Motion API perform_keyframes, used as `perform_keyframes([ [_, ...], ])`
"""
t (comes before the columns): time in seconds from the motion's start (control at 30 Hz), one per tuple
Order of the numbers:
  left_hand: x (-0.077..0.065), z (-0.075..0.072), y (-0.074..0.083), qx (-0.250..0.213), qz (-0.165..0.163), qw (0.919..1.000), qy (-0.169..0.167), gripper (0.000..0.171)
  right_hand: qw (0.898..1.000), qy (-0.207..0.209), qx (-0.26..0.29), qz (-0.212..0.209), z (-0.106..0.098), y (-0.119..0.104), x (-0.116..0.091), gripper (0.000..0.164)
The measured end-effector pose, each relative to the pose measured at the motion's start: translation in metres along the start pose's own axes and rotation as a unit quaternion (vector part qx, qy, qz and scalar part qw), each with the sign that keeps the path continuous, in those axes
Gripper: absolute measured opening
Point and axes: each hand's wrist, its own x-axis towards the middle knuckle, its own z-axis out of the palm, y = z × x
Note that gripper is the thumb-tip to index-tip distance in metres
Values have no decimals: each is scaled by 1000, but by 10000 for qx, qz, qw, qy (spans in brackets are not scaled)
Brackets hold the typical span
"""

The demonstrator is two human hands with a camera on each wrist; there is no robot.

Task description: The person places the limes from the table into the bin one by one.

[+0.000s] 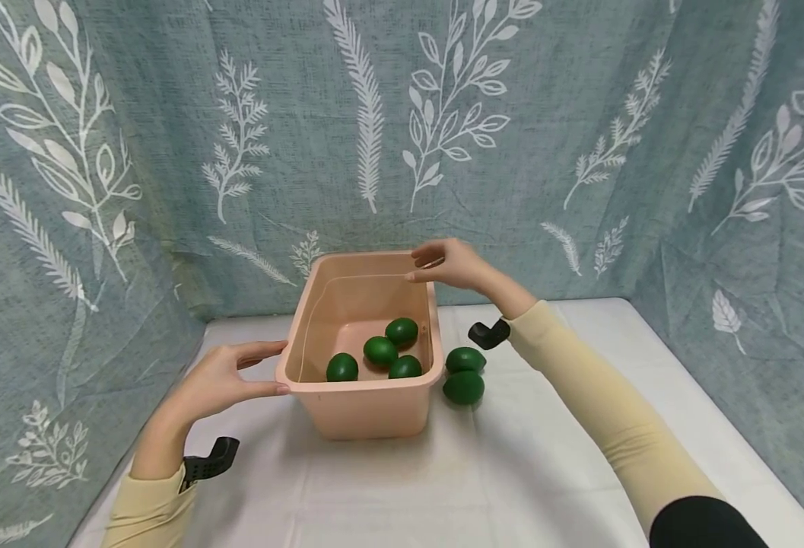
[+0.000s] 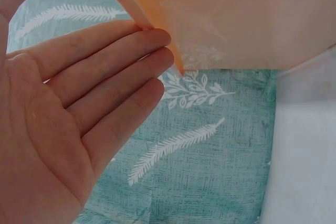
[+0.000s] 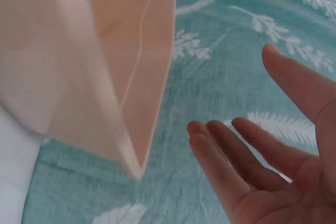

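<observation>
A peach plastic bin [image 1: 367, 411] stands on the white cloth, with several dark green oval fruits [image 1: 380, 351] inside. My left hand [image 1: 220, 384] is at the bin's left side, thumb and fingertips touching the rim near the front corner. In the left wrist view its fingers [image 2: 113, 85] are fairly straight against the bin's edge. By the far right corner hovers my right hand [image 1: 452, 264], fingers loosely bent and holding nothing. The right wrist view shows a gap between that hand and the bin [image 3: 79, 77].
Two more green fruits [image 1: 464, 387] lie on the white cloth [image 1: 388, 495] just right of the bin. A blue-green curtain [image 1: 292, 137] with white leaf prints hangs behind and along both sides. Black wrist straps sit at both sleeves.
</observation>
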Motion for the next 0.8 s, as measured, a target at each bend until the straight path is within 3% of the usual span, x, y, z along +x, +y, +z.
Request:
perform_keyframes([
  [0.4,0,0,0,-14,-41,10000,-2,64,9991,193,331,-157,-10,30,-31,60],
  [0.8,1,0,0,-49,-117,9999,-72,65,9980,300,553,-108,-5,80,-54,60],
])
